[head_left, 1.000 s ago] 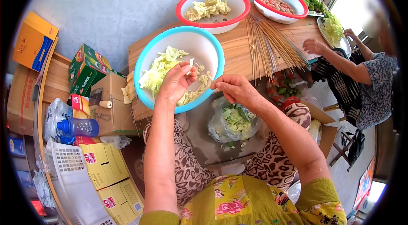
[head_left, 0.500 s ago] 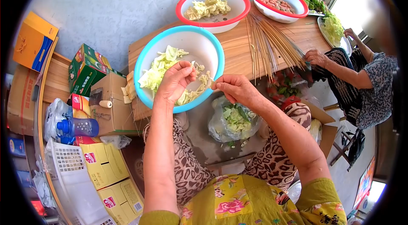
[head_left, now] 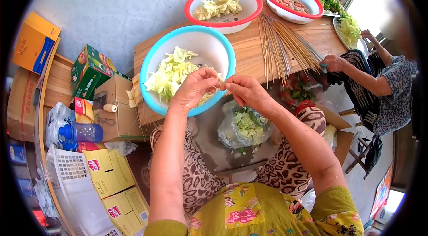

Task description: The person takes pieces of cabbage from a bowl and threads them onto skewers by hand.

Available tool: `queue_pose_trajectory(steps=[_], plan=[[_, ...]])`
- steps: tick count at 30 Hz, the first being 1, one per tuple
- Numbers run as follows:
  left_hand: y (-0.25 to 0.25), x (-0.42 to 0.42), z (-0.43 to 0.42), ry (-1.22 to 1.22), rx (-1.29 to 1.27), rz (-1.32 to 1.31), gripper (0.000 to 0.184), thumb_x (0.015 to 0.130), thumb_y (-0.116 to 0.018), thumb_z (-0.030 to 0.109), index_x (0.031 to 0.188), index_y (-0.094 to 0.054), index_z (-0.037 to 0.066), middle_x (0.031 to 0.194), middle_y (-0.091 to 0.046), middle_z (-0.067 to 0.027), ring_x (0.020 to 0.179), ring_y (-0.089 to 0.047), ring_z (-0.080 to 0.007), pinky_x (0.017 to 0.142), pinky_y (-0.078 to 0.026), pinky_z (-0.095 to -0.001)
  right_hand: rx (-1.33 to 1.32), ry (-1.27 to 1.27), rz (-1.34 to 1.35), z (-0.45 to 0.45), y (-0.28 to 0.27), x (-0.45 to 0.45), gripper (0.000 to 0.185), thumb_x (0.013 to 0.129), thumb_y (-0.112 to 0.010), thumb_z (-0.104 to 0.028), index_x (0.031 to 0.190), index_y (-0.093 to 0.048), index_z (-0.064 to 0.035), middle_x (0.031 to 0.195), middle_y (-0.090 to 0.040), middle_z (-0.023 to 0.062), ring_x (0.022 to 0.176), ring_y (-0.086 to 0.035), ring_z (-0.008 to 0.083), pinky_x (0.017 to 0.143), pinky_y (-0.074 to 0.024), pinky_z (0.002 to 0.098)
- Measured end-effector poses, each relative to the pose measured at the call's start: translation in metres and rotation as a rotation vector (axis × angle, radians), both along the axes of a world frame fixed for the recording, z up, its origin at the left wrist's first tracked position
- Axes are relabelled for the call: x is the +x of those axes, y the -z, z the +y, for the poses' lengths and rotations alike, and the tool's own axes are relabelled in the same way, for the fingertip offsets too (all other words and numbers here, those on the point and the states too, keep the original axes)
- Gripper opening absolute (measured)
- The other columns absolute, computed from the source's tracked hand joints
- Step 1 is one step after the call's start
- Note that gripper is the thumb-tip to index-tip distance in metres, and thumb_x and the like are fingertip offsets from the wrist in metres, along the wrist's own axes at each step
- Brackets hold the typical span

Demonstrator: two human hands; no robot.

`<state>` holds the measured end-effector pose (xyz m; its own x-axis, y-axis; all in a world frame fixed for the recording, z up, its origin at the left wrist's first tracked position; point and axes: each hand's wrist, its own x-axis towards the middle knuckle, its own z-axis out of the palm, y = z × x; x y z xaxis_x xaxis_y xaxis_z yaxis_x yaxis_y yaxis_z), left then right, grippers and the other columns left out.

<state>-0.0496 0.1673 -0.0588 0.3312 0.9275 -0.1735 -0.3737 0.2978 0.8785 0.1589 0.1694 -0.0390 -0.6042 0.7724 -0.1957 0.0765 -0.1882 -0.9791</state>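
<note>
Over the near right rim of a blue-rimmed basin [head_left: 149, 57], my two hands meet at the fingertips. My left hand [head_left: 198, 88] is closed in a pinch, and a small pale piece of food [head_left: 220, 76] shows at its fingers. My right hand [head_left: 245, 89] is also pinched shut beside it; whatever lies in its fingertips is too small to name. Inside the basin, shredded pale green cabbage [head_left: 167, 74] lies to the left, and my left hand partly covers the contents.
Behind stand red-rimmed basins, one with pale leafy pieces [head_left: 218, 7], another with pinkish sausages [head_left: 290, 3]. Thin skewers [head_left: 285, 46] fan over the wooden table [head_left: 245, 51]. A plastic bag of greens [head_left: 245, 124] sits below. Another person's hand [head_left: 333, 63] is at the right.
My left hand has moved right and slightly down, so its fingertips now meet those of my right hand, which has barely shifted. The other person's hand has moved slightly.
</note>
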Motion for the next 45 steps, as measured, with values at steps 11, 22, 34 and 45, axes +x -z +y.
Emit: queue_pose_trajectory(steps=[11,22,34,45], plan=[[0.042,-0.005,0.029,-0.18,0.218,0.939,0.012,0.082,-0.061,0.012,0.088,-0.066,0.004,0.084,-0.067,-0.0074,0.079,-0.064,-0.0176,0.072,-0.049,-0.0296,-0.083,0.167,0.107,0.007,-0.002,0.013,0.02,0.094,-0.05,-0.021,0.094,-0.062,-0.005,0.052,-0.04,-0.0048,0.046,-0.034,0.0041,0.045,-0.0275,0.021],[0.098,-0.004,0.04,0.218,0.102,1.423,0.024,0.072,-0.065,0.01,0.096,-0.068,0.008,0.093,-0.066,-0.0186,0.09,-0.064,-0.031,0.077,-0.049,-0.0376,-0.067,0.169,0.131,0.003,-0.005,0.028,0.018,0.094,-0.05,-0.019,0.095,-0.062,-0.0049,0.051,-0.039,-0.0048,0.045,-0.033,0.0043,0.045,-0.0263,0.0211],[0.103,-0.013,0.039,0.225,0.078,1.538,0.023,0.069,-0.066,0.011,0.091,-0.068,0.007,0.091,-0.066,-0.0178,0.079,-0.064,-0.0323,0.072,-0.051,-0.038,-0.049,0.169,0.108,0.002,-0.008,0.035,0.02,0.095,-0.049,-0.022,0.094,-0.062,-0.0064,0.054,-0.042,-0.0062,0.047,-0.034,0.0028,0.045,-0.0261,0.0194],[0.052,-0.02,0.034,-0.377,-0.173,0.251,0.024,0.088,-0.054,0.009,0.112,-0.053,0.003,0.092,-0.064,-0.0089,0.08,-0.065,-0.0195,0.068,-0.051,-0.0323,-0.056,0.127,0.051,0.002,-0.007,0.025,0.02,0.095,-0.049,-0.021,0.094,-0.062,-0.0067,0.054,-0.041,-0.0061,0.048,-0.035,0.0026,0.046,-0.0268,0.0191]])
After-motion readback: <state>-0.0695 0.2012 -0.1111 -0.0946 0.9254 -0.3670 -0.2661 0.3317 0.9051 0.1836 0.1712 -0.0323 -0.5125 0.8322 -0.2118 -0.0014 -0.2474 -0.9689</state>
